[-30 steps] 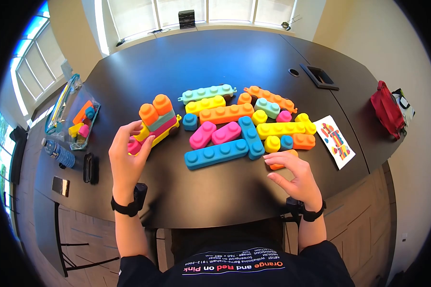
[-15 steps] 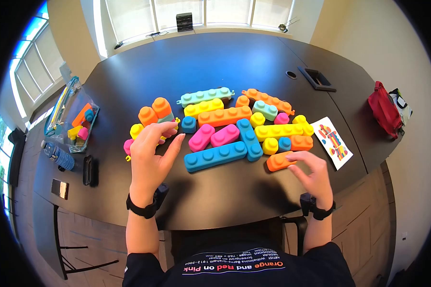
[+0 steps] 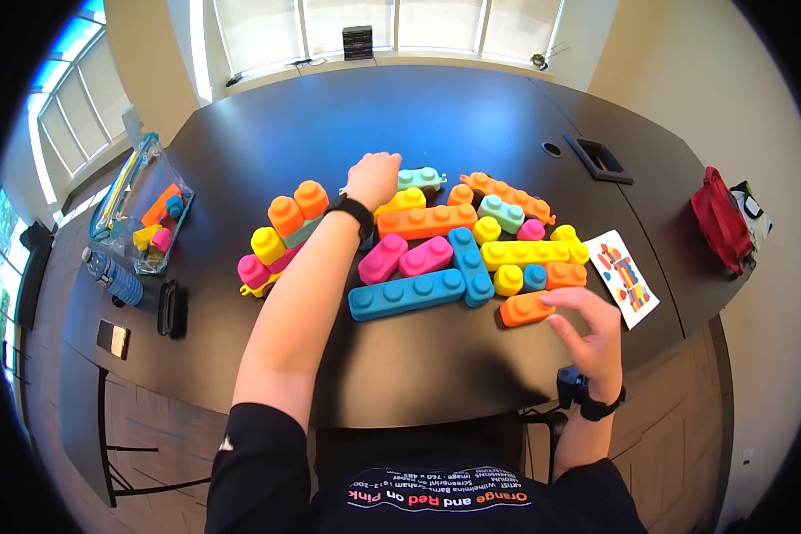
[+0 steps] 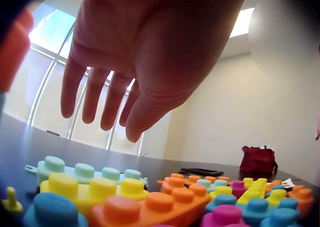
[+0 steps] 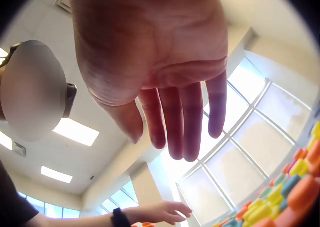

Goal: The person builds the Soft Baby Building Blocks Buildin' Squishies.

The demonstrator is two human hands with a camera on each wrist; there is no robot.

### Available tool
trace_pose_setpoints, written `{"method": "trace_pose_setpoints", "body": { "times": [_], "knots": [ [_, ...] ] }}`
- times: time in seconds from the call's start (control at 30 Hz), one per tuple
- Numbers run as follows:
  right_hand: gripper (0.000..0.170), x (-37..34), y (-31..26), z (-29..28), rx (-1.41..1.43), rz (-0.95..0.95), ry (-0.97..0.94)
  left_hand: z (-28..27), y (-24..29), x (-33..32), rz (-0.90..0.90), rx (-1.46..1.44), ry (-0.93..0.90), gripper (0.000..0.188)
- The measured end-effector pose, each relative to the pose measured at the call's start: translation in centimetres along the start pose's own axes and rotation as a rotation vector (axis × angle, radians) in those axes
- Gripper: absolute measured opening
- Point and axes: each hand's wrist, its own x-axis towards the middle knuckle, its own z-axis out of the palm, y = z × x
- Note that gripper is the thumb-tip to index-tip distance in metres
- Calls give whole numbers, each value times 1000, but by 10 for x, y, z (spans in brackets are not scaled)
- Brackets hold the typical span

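Note:
My left hand (image 3: 374, 178) reaches over the back of the blocks, its fingers hanging down above the mint-green wheeled base (image 4: 84, 173) in the left wrist view, holding nothing. It hides part of that base in the head view. Just this side of it lie a yellow block (image 3: 402, 199) and a long orange block (image 3: 427, 220). At the front right, my right hand (image 3: 594, 334) hovers with bent, loose fingers, fingertips close by an orange block (image 3: 525, 309). Left of my forearm stands a train-like stack with an orange block (image 3: 285, 215) on it.
Pink blocks (image 3: 425, 256) and a long blue block (image 3: 407, 295) lie in the middle. A picture card (image 3: 625, 280) is at the right, with a red bag (image 3: 721, 218) beyond. A clear bag of blocks (image 3: 142, 209), a water bottle (image 3: 113, 277) and a phone (image 3: 113, 339) are at the left.
My left hand has moved from the stack at the left, forward and right, to the mint-green base. My right hand has shifted slightly right beside the orange block.

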Motion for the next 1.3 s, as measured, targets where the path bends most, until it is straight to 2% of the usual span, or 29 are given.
{"method": "trace_pose_setpoints", "body": {
  "times": [0.13,0.23,0.4,0.47,0.5,0.57,0.63,0.7,0.77,0.83,0.9,0.97,1.03,1.13,1.3],
  "knots": [
    [23,-10,2,4,46,-2,-32,18,-31,33,-70,28,-271,41],
    [23,-16,9,2,55,31,-47,25,-41,38,-76,57,-355,42],
    [23,-14,14,3,57,51,-74,27,-43,36,-106,33,-332,46],
    [22,-13,15,3,38,24,-80,5,-31,29,14,4,-177,39],
    [22,-13,15,5,41,28,-79,-6,-23,21,15,5,-181,39],
    [21,-12,14,9,73,44,-68,-32,3,-5,225,-204,110,42],
    [21,-10,12,10,68,25,-62,-51,19,-22,232,-230,45,52],
    [22,-9,12,12,63,10,-54,-77,50,-97,358,-295,150,54],
    [26,-8,12,12,79,0,-56,-87,65,-148,315,-318,86,55],
    [28,-7,11,17,88,11,-68,-101,80,-188,194,-274,-119,57],
    [29,-5,7,25,100,22,-80,-94,82,-214,224,-282,-174,59],
    [30,-1,1,38,2,-27,-199,-89,87,-230,235,-298,-240,59],
    [32,-1,0,50,-55,-78,-242,-76,89,-239,257,-310,-247,56],
    [37,-1,-1,60,-189,-111,-475,-64,89,-238,243,-260,-271,56],
    [36,-2,6,71,-253,-107,-489,-59,88,-238,217,-266,-270,52]
  ]
}}
